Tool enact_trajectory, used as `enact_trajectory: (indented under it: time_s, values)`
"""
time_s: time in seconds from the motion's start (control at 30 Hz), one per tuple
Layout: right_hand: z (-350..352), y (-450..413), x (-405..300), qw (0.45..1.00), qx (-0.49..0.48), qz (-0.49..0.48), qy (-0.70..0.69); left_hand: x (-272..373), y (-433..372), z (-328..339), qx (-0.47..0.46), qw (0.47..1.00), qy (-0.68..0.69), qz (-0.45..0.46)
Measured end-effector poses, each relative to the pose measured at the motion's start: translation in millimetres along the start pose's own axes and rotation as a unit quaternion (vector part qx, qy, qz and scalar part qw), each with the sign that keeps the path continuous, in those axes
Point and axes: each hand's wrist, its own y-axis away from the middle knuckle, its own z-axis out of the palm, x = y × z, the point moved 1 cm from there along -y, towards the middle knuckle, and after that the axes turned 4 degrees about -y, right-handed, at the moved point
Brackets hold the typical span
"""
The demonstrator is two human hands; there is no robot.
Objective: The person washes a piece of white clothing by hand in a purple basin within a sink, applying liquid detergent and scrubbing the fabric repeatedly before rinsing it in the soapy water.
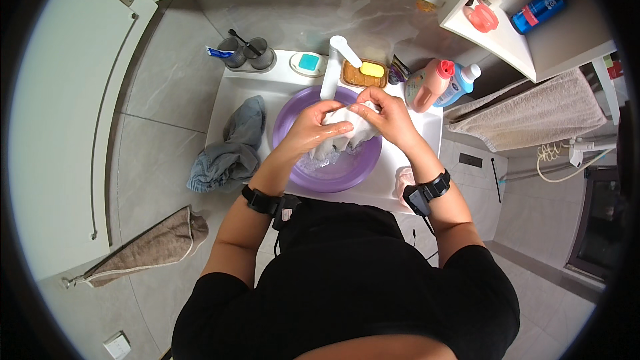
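A wet white cloth (345, 127) is bunched between my two hands over a purple plastic basin (372, 165) that stands in the white sink. My left hand (320, 127) grips the cloth's left part, thumb on top. My right hand (382, 115) pinches its upper right part. The cloth's lower folds hang down to sudsy water (330, 165) in the basin. Just beyond the hands rises a white faucet (330, 72), its spout end partly over the basin. The fingers beneath the cloth are partly hidden.
Blue-grey clothing (230, 152) lies over the sink's left edge. Along the back stand two cups (260, 55), a teal soap bar (308, 62), a yellow soap bar (372, 69), a pink bottle (430, 87) and a blue bottle (457, 85). A pink item (404, 182) lies by my right forearm.
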Motion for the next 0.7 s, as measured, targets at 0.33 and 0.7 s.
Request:
enact_trajectory:
  time_s: [0.33,0.7]
  values:
    - [-12.4,-0.8,41.9,0.996,0.017,0.072,-0.043,-12.0,6.6,-3.8,-0.025,0.969,0.219,-0.113]
    - [15.3,14.7,36.9,0.982,-0.090,0.136,-0.094,-5.7,5.8,-7.0,0.003,0.952,0.298,-0.066]
